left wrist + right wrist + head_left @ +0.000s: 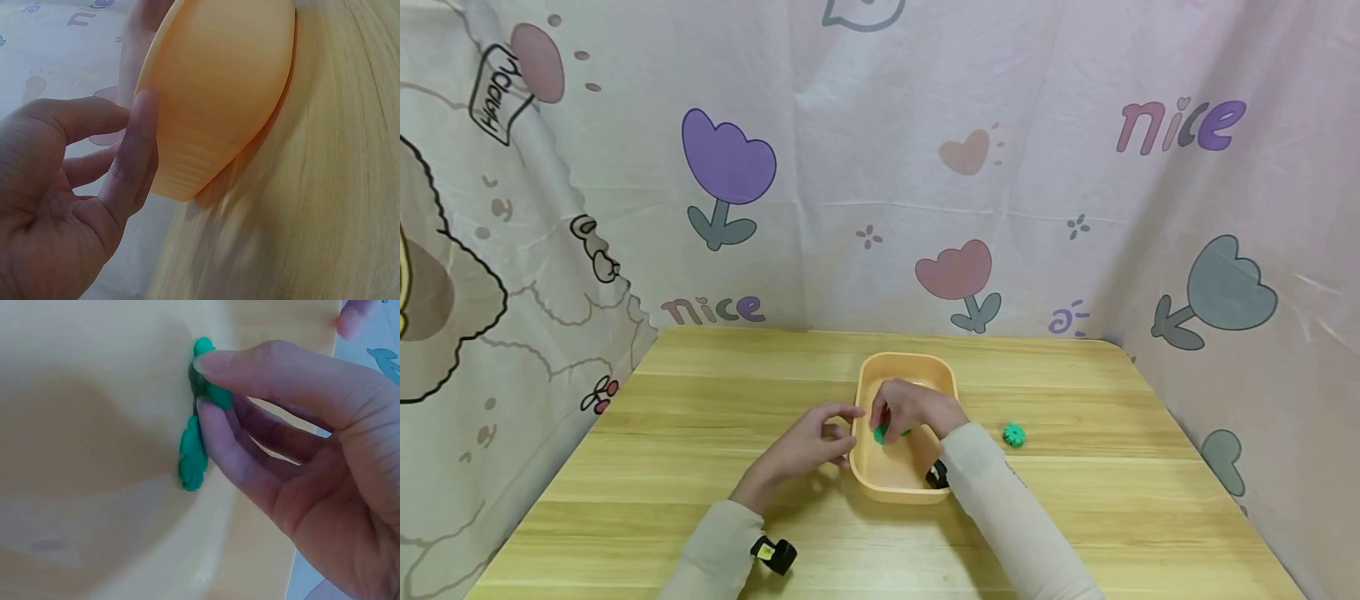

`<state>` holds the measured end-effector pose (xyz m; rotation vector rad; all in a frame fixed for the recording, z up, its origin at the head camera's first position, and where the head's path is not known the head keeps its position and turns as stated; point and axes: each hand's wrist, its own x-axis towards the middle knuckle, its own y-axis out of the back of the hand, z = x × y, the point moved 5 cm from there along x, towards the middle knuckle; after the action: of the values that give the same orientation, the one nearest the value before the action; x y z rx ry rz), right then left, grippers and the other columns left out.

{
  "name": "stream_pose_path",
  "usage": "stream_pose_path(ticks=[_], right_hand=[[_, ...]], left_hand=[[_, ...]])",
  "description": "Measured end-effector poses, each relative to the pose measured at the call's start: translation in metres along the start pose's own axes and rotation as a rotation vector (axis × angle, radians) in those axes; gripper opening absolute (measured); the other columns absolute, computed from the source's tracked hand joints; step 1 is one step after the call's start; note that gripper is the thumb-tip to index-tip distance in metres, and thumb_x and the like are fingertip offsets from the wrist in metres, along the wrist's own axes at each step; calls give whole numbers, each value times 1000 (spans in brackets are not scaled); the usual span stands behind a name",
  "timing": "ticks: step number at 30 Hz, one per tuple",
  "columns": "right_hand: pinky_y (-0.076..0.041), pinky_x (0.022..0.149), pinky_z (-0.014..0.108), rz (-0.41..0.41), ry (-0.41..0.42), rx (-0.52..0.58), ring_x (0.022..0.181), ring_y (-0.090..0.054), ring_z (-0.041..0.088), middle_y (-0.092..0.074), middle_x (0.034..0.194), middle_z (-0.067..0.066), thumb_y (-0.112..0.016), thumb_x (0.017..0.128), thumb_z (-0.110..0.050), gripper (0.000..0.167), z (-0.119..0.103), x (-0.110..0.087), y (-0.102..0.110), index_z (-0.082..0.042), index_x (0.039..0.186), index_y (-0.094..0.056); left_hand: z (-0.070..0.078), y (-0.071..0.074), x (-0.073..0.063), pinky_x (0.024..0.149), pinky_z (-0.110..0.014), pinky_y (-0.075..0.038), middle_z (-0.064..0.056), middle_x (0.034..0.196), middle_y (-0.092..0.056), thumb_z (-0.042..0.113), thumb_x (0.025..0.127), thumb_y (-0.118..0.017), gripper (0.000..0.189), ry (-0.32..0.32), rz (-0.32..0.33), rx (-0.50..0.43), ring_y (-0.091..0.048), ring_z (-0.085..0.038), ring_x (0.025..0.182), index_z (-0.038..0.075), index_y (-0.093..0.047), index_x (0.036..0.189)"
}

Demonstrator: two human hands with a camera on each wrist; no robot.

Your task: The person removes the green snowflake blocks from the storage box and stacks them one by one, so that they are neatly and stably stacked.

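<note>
Inside the pale orange plastic box (904,497) my right hand (913,406) reaches down. Its thumb and finger pinch a green gear-shaped disc (219,394), seen nearly edge-on in the right wrist view. A second green disc (192,459) with a bumpy rim stands just beside it, close to the fingertips and against the box. My left hand (811,437) is at the box's left side. In the left wrist view its fingertips touch the outer wall (212,81) near the rim, fingers loosely bent.
Another green gear-shaped disc (1013,434) lies on the wooden table (1075,517) to the right of the box. Black wrist cameras (775,555) sit on both sleeves. A printed cloth (850,167) hangs behind the table and along its sides.
</note>
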<state>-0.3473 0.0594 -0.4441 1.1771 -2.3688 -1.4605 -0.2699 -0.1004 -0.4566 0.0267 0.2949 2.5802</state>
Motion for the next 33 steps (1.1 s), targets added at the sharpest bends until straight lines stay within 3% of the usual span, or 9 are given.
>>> stream_pose_path(ticks=[6, 11, 18, 33], right_hand=[[-58, 64, 20, 8, 11, 4, 73, -64, 6, -76, 86, -3, -88, 77, 0, 19, 2, -1, 1, -10, 91, -81], [-58, 71, 18, -3, 34, -17, 78, -65, 5, -76, 89, -4, -89, 75, 0, 21, 5, -1, 2, -10, 92, -81], [-58, 78, 21, -21, 48, -7, 85, -67, 11, -76, 90, -2, -90, 73, 2, 25, 7, -4, 2, -10, 93, -81], [-56, 71, 16, -13, 61, 23, 79, -64, 7, -77, 89, 2, -89, 74, 3, 23, 5, -5, 2, -7, 93, -80]], left_hand=[[0, -1, -1, 79, -44, -67, -35, 129, -52, 4, 102, -60, 51, 5, -1, -1, -68, -18, 82, -8, -42, 148], [0, -1, -1, 79, -44, -67, -35, 125, -54, 4, 102, -60, 52, 12, 2, -2, -69, -18, 82, -8, -42, 148], [0, 0, -1, 79, -43, -67, -34, 134, -49, 4, 102, -60, 51, 11, 5, 0, -69, -19, 83, -8, -43, 148], [-2, 0, 0, 78, -42, -67, -36, 128, -52, 4, 102, -59, 51, 8, -8, -4, -69, -18, 81, -9, -41, 148]])
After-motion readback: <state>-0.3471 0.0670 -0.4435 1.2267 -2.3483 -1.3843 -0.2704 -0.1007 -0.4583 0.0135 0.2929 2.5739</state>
